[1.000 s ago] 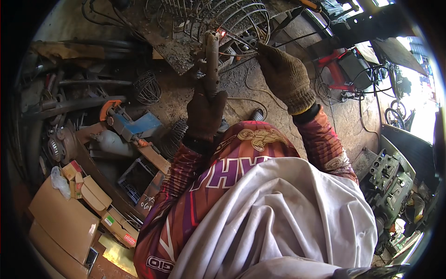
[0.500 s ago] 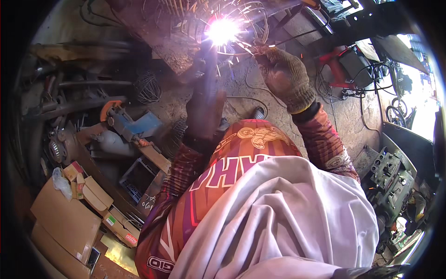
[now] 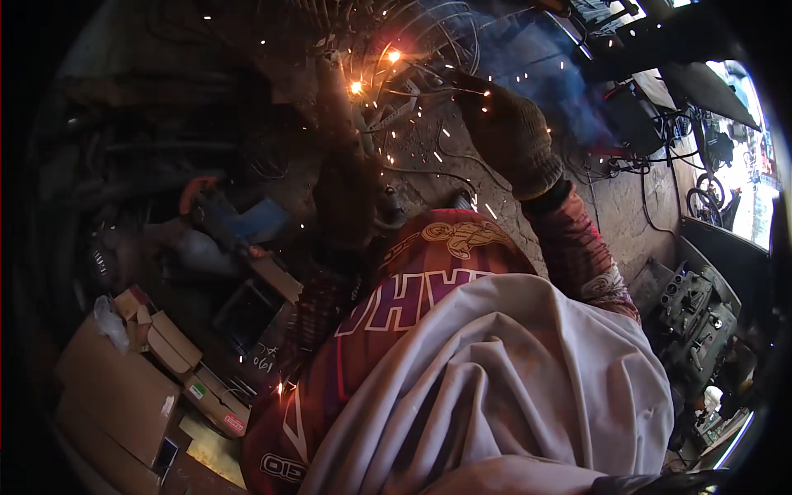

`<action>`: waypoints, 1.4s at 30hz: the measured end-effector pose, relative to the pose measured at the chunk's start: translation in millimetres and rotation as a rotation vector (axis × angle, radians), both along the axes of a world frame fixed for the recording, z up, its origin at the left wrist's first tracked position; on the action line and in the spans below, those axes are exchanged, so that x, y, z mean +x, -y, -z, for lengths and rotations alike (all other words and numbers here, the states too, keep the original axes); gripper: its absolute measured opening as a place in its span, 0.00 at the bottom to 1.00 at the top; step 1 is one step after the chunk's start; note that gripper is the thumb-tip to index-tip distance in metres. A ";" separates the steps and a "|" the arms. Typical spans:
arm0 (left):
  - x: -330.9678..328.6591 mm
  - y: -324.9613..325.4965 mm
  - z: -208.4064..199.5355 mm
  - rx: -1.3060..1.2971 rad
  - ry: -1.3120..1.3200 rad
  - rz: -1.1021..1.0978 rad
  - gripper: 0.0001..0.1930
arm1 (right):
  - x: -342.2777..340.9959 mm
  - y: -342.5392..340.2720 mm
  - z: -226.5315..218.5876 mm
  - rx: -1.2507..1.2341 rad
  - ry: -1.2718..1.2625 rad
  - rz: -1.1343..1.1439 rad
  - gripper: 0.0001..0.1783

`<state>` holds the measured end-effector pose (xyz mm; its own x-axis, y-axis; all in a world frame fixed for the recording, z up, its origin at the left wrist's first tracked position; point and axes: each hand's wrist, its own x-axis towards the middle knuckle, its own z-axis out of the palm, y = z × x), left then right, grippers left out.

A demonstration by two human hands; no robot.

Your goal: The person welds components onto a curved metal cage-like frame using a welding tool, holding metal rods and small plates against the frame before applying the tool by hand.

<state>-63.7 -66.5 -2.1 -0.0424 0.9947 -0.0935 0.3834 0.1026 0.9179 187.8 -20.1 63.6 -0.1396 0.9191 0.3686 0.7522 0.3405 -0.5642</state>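
A round wire cage (image 3: 450, 26) of curved metal rods sits at the top middle. Two orange glowing spots show at its lower side, and sparks scatter around them. My right hand (image 3: 513, 140), in a knitted glove, is just right of the cage. Its fingers are closed on a thin metal rod (image 3: 445, 89) that reaches left toward the glow. My left hand (image 3: 342, 181) is low and left of the glow, dark and in shadow. A long upright piece (image 3: 332, 91) rises just above it. The left fingers do not show clearly, so what they hold is hidden.
Cardboard boxes (image 3: 124, 388) stand at the lower left, near a blue and orange tool (image 3: 247, 219). Cables (image 3: 652, 202) run over the floor at the right, near a grey-green machine part (image 3: 697, 309). Blue smoke hangs right of the cage. Pale cloth (image 3: 511, 388) drapes over my front.
The bright white arc has gone out, leaving orange glowing spots and flying sparks. The scene is darker and smoke shows. My left hand has shifted slightly left; my right stays nearly in place.
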 end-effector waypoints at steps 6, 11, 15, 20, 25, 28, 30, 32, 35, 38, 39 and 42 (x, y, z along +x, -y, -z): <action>-0.5 3.0 -25.5 -0.158 0.370 -0.122 0.21 | -2.4 -0.9 -6.1 0.108 0.248 -0.013 0.16; -6.5 5.9 -9.8 -0.096 0.351 -0.119 0.20 | -3.3 1.0 -9.8 -0.004 0.146 0.014 0.17; -10.2 8.2 -7.3 -0.043 0.286 -0.105 0.18 | -3.7 10.2 -27.7 -0.060 0.081 0.077 0.15; -15.4 11.8 -9.8 -0.093 0.260 -0.129 0.19 | -4.5 36.7 -45.4 -0.060 0.085 0.068 0.15; -19.2 9.5 -17.6 -0.235 0.335 -0.142 0.20 | -22.2 34.8 -46.8 -0.058 0.275 0.051 0.15; -21.0 9.1 -17.2 -0.244 0.382 -0.128 0.22 | -39.5 30.4 -60.5 -0.073 0.421 0.052 0.15; -22.4 11.0 -14.6 -0.217 0.444 -0.123 0.23 | -50.2 28.3 -67.5 -0.139 0.517 0.062 0.17; -20.6 11.5 -6.0 -0.143 0.516 -0.165 0.22 | -59.0 26.8 -68.3 -0.092 0.533 0.053 0.16; -20.2 12.3 -6.7 -0.127 0.530 -0.186 0.22 | -66.0 19.4 -79.0 -0.199 0.546 0.058 0.16; -22.7 10.8 -10.9 -0.135 0.441 -0.167 0.22 | -59.1 20.2 -71.5 -0.160 0.497 0.013 0.16; -23.5 10.4 -11.8 -0.137 0.403 -0.156 0.22 | -53.0 23.2 -64.3 -0.111 0.471 -0.010 0.17; -27.0 8.7 -13.3 -0.177 0.361 -0.151 0.23 | -39.9 22.9 -43.6 0.036 0.354 -0.068 0.17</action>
